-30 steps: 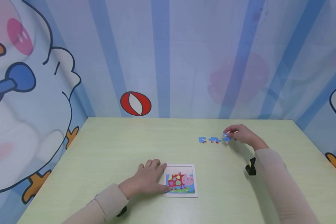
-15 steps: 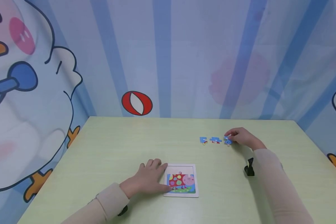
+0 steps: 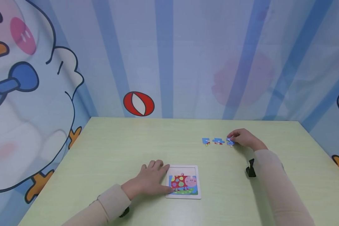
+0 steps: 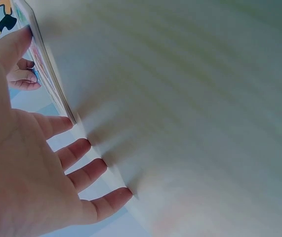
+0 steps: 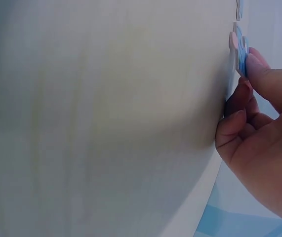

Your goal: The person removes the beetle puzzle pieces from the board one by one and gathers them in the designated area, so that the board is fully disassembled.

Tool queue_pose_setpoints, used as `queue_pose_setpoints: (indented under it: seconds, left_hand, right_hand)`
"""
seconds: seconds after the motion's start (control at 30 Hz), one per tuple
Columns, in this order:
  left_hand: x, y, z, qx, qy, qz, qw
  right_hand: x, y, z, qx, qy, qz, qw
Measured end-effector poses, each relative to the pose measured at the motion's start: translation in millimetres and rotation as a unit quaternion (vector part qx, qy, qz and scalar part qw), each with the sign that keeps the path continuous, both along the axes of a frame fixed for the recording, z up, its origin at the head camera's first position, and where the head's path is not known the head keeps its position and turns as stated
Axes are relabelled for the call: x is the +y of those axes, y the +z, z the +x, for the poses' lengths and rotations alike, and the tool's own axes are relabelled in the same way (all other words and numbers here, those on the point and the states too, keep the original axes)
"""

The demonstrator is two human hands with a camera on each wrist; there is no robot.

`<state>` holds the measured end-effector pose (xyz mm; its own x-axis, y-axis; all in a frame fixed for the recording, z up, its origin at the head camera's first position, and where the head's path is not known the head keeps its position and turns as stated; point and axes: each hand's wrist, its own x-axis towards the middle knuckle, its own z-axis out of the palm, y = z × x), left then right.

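My left hand (image 3: 149,179) lies spread at the left side of a square white puzzle tray (image 3: 199,183). Its thumb and index finger touch the tray's edge, while the other fingertips rest on the table in the left wrist view. The lower part of the tray holds a joined picture of a pink pig in a red spotted dress (image 3: 180,182); the upper strip is bare. Farther back, my right hand (image 3: 245,138) pinches a blue jigsaw piece (image 5: 241,55) between thumb and fingers, close over the table, its other fingers curled.
Two more blue jigsaw pieces, a left one (image 3: 206,141) and a middle one (image 3: 218,141), lie in a row beside the held piece. The pale wooden table (image 3: 124,141) ends at a blue striped cloth (image 3: 183,62) with cartoon prints.
My right hand has lowered the jigsaw piece slightly toward the table, at the right end of the row. The left hand stays on the tray; the head view has shifted a little.
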<state>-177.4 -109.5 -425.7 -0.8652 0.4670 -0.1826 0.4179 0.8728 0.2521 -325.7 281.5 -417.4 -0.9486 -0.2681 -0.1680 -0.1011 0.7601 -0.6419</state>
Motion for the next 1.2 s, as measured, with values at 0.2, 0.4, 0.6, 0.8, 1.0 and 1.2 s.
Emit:
queue_pose_setpoints:
  seconds: [0.2, 0.4, 0.6, 0.8, 1.0, 1.2]
  left_hand:
    - [0.3, 1.3, 1.2, 0.0, 0.0, -0.001, 1.0]
    - [1.0, 1.2, 1.1, 0.0, -0.003, -0.001, 1.0]
    - [0.8, -0.7, -0.1, 0.003, -0.003, -0.007, 1.0]
    - [0.0, -2.9, -1.1, 0.007, -0.002, -0.01, 0.9999]
    - [0.3, -2.9, -0.9, 0.007, -0.002, -0.006, 1.0]
    - [0.7, -2.6, -0.8, 0.003, 0.0, -0.006, 1.0]
  right_hand:
    - [-2, -0.5, -0.1, 0.001, 0.001, 0.022, 0.9998]
    - [-2, -2.2, 0.0, 0.001, -0.004, 0.032, 0.9995]
    - [-3, -1.1, 0.2, -0.002, -0.008, 0.029, 0.9995]
    - [1, 0.0, -0.9, -0.002, -0.012, 0.031, 0.9995]
    - [2, 9.3, 2.4, 0.004, -0.014, 0.026, 0.9996]
    - [-12, 26.0, 12.4, 0.039, 0.022, -0.014, 0.9989]
